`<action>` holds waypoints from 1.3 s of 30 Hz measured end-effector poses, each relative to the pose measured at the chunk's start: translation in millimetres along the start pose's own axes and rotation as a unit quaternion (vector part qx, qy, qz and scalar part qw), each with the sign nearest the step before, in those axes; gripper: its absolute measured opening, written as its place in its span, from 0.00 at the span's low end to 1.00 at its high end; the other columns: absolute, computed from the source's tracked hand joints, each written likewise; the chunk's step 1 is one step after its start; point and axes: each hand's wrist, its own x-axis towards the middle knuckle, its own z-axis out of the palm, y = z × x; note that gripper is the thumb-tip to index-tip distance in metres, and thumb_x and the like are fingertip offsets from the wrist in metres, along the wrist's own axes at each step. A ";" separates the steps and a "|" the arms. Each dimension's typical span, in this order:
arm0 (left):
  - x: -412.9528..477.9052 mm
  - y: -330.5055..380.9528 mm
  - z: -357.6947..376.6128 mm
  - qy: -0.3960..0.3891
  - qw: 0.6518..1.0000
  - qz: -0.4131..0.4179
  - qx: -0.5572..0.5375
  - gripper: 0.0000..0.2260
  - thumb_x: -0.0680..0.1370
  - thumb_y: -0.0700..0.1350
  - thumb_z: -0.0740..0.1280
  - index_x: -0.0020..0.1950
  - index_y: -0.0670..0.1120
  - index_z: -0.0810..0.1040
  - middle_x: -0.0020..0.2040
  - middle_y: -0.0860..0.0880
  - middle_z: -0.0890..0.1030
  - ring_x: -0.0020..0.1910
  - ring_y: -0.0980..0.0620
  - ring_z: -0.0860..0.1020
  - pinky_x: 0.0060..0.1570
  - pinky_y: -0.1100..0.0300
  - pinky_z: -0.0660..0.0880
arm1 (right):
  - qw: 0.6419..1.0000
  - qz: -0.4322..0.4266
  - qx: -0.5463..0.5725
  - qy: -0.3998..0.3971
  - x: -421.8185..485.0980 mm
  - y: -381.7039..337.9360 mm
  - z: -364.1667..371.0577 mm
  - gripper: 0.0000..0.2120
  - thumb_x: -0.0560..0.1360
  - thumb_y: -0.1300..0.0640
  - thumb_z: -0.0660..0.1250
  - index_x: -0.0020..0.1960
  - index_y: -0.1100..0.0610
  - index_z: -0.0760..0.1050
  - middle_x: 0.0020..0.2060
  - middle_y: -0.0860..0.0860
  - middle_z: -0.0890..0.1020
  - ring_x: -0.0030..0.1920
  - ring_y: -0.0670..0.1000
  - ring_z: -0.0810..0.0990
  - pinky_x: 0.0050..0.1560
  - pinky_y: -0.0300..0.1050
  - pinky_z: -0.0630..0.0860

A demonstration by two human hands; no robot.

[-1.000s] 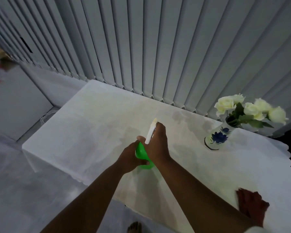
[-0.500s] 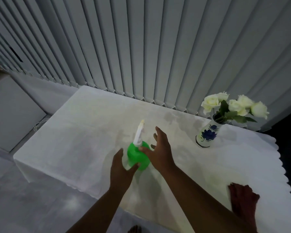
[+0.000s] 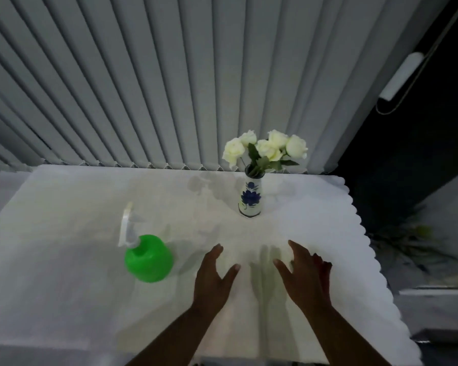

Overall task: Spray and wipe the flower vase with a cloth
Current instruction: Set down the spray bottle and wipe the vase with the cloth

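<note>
Head view: my left grip [image 3: 214, 276] and right grip [image 3: 306, 276] hover spread wide, holding nothing. Beyond them the flower vase [image 3: 250, 198] stands upright on the counter [image 3: 64, 260]; the green spray bottle [image 3: 148, 257] sits left.
</note>
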 end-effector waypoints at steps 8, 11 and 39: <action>108.8 76.4 45.1 -0.020 0.999 0.025 0.023 0.31 0.71 0.53 0.73 0.70 0.43 0.69 0.68 0.46 0.75 0.66 0.50 0.74 0.66 0.56 0.69 | 0.991 -0.006 -0.132 -0.034 -10.6 99.3 5.3 0.29 0.72 0.46 0.63 0.65 0.65 0.76 0.66 0.64 0.77 0.67 0.67 0.76 0.59 0.61 0.80; 148.7 100.6 52.4 -0.011 1.000 -0.006 0.007 0.31 0.72 0.53 0.72 0.72 0.46 0.68 0.70 0.47 0.73 0.67 0.49 0.72 0.65 0.58 0.67 | 0.984 -0.053 -0.164 -0.044 -14.0 117.1 21.4 0.32 0.73 0.42 0.63 0.66 0.65 0.75 0.67 0.65 0.76 0.68 0.68 0.74 0.61 0.62 0.78; 123.1 210.4 -41.5 -0.107 0.982 0.124 -0.092 0.19 0.70 0.58 0.71 0.57 0.50 0.80 0.52 0.52 0.85 0.52 0.53 0.82 0.55 0.53 0.78 | 0.944 -0.258 0.155 0.133 45.7 -119.2 -73.0 0.26 0.82 0.53 0.58 0.79 0.57 0.58 0.79 0.55 0.60 0.79 0.52 0.59 0.77 0.44 0.64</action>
